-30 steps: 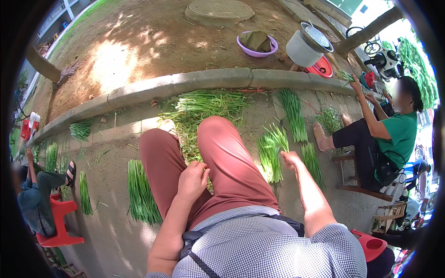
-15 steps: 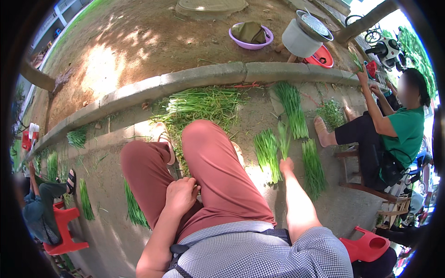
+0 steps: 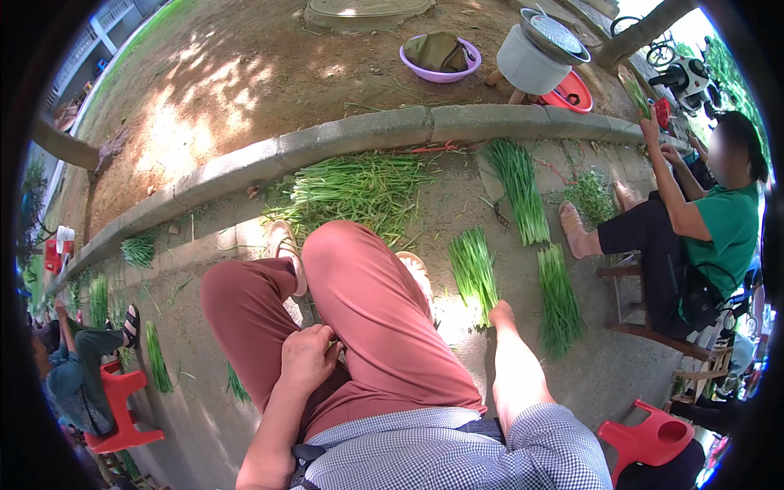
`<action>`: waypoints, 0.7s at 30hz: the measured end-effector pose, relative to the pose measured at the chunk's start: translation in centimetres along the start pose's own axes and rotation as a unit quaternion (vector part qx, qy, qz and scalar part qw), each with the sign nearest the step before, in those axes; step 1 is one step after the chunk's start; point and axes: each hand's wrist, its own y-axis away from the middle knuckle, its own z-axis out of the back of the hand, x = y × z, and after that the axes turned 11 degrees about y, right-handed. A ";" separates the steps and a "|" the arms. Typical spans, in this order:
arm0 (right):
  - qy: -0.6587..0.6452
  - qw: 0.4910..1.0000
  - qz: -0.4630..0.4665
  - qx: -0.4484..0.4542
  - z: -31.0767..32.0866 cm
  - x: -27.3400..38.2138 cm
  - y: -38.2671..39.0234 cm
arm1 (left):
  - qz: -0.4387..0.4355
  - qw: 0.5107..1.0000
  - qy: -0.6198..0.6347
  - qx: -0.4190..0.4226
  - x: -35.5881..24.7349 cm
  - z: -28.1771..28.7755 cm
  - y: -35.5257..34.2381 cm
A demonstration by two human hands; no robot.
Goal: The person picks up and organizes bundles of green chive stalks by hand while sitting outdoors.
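My left hand [image 3: 310, 358] rests on my lap between the thighs, its fingers curled; what they hold, if anything, is hidden. At the pale near ends of a neat bundle of chives [image 3: 473, 265] on the ground is my right hand [image 3: 501, 314], its fingers mostly hidden from view. A second bundle of chives [image 3: 559, 302] lies to its right, and a darker, longer bundle of chives [image 3: 520, 192] lies farther off. Beyond my knees spreads a large loose heap of chives [image 3: 359, 186], with limp and yellowish scraps at its near side.
A stone kerb [image 3: 351, 135] crosses in front, with bare soil behind. Past it stand a purple basin [image 3: 441, 75] and a white bucket [image 3: 531, 65]. A person in green [image 3: 723, 229] sits at right, holding greens. Red plastic stools [image 3: 645, 437] stand at both sides.
The small bunch of chives that my right hand held between the two bundles is no longer apart in it; the hand now sits lower, against the nearer bundle's ends. My left hand stays on my lap.
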 end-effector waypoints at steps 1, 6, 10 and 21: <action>0.008 1.000 0.007 0.005 -0.1 -0.3 -0.2 | 0.000 1.000 -0.001 0.004 0.0 0.0 0.0; 0.074 0.996 0.032 0.034 -1.4 -1.1 -1.3 | -0.002 1.000 -0.005 0.000 0.1 0.0 0.0; 0.076 0.995 0.037 0.061 -1.2 -0.5 -0.9 | -0.001 1.000 0.001 -0.010 0.3 0.1 0.2; -0.027 0.993 0.112 -0.024 -1.9 -0.8 -1.4 | -0.010 1.000 0.017 -0.015 0.2 0.1 0.2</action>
